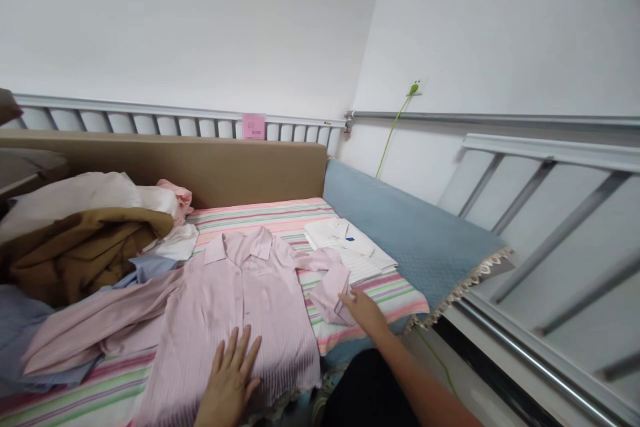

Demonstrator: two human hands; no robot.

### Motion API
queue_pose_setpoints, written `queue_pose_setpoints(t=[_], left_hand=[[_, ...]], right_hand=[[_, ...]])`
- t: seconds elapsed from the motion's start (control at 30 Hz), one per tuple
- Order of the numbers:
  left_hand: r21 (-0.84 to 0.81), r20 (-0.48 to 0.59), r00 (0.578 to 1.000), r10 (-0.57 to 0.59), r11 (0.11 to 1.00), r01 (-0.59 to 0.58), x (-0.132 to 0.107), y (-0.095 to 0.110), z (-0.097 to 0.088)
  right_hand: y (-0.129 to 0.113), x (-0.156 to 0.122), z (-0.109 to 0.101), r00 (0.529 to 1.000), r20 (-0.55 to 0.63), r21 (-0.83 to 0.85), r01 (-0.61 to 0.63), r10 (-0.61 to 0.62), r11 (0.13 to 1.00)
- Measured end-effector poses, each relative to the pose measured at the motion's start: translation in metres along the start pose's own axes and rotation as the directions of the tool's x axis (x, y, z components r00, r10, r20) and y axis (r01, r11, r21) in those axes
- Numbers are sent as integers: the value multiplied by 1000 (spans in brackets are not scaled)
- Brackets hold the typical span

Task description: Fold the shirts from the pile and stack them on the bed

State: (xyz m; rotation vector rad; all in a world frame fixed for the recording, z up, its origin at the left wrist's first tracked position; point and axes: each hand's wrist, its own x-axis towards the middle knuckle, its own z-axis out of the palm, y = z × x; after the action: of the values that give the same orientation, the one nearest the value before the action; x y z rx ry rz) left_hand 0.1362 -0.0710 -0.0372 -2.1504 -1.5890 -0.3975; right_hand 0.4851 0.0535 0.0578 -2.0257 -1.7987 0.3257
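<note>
Pink striped shirt: lying front-up on the bed's striped sheet, collar toward the headboard. My left hand is pressing flat on its lower front, fingers spread apart. My right hand is pinching the shirt's right sleeve cuff, fingers clamped on it. Folded white shirt: lying just beyond. Clothes heap: piled at left.

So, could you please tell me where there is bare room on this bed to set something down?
Free: the blue quilt right of the folded white shirt, and striped sheet between the pink shirt collar and the headboard. Crowded: the clothes pile at left.
</note>
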Motion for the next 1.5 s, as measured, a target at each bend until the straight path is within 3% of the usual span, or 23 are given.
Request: queue_pose_setpoints(t=[0.17, 0.27, 0.37, 0.43, 0.47, 0.53, 0.57, 0.6, 0.63, 0.7, 0.73, 0.77, 0.87, 0.9, 0.93, 1.03, 1.17, 1.3, 1.4, 1.5], left_hand=[[-89, 80, 996, -31, 995, 38, 0, 0, -4], [-230, 225, 970, -88, 963, 141, 5, 2, -16], [-404, 394, 897, -202, 838, 366, 26, 8, -40], [-604, 436, 863, -255, 627, 491, 54, 14, -63], [-718, 452, 851, -267, 458, 525, 72, 17, -75], [-830, 540, 802, -257, -3, 558, 111, 23, -96], [-789, 613, 756, -228, -232, 569, 129, 25, -103], [-720, 670, 712, -211, -418, 553, 146, 25, -107], [-651, 712, 672, -201, -549, 525, 161, 25, -108], [-580, 763, 599, -245, -668, 466, 181, 19, -103], [-576, 777, 563, -283, -681, 452, 187, 14, -98], [-584, 785, 527, -327, -677, 449, 192, 8, -93], [-615, 777, 486, -401, -649, 448, 208, -10, -86], [-628, 767, 493, -410, -636, 448, 215, -15, -86], [-640, 757, 507, -413, -623, 450, 224, -19, -88], [-672, 725, 567, -390, -579, 461, 255, -26, -98], [-715, 676, 655, -339, -515, 472, 294, -27, -112], [-765, 611, 727, -313, -469, 441, 329, -36, -133], [-814, 537, 768, -349, -452, 364, 340, -61, -152], [-848, 492, 758, -428, -431, 307, 322, -102, -158]], right_hand=[[-7, -14, 19, 999, 19, 33, 29, -29, 999], [-6, -2, 6, 999, 34, 112, 4, -8, 994], [-17, 14, -17, 999, -5, 217, 37, -36, 975], [-40, 21, -29, 994, -45, 292, 104, -95, 951], [-57, 22, -32, 989, -66, 323, 143, -129, 935], [-95, 18, -31, 971, -94, 365, 240, -221, 900], [-115, 13, -27, 948, -97, 368, 318, -304, 874], [-132, 6, -23, 892, -74, 356, 442, -447, 823], [-146, -2, -18, 786, -35, 330, 593, -618, 735], [-156, -18, -9, 585, 25, 319, 764, -811, 561], [-152, -25, -5, 562, 21, 329, 777, -827, 537], [-143, -31, -2, 620, -5, 350, 736, -784, 580], [-96, -47, 10, 913, -25, 396, 382, -406, 835], [-81, -53, 14, 964, 18, 377, 240, -266, 895], [-68, -60, 19, 986, 72, 334, 119, -151, 935], [-50, -82, 35, 978, 209, 178, -52, 14, 983], [-56, -100, 54, 962, 270, 68, -56, 35, 996], [-57, -100, 61, 967, 254, 47, -19, 7, 999], [-59, -102, 55, 974, 228, 34, -5, -3, 999], [-68, -110, 47, 978, 196, 3, 78, -77, 997]])
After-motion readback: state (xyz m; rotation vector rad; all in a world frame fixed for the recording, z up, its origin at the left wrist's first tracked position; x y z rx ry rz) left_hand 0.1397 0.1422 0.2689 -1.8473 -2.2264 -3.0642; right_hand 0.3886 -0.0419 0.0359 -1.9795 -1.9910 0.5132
